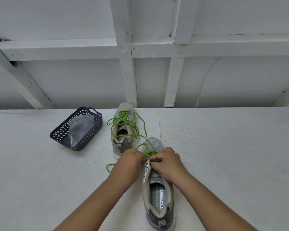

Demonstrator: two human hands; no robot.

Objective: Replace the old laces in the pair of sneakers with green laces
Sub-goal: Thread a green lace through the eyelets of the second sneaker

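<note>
On the white table point(223, 147), the near sneaker point(158, 194) lies toe away, just right of centre; the far sneaker point(123, 130), loosely laced green, sits beyond it beside a dark basket point(77, 129). The left hand point(129, 161) and right hand point(168, 164) curl fingers together at the near shoe's eyelets, pinching the green lace point(149, 153).

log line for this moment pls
step: lacing near sneaker | both hands on its green lace | far sneaker laced, untied
</note>
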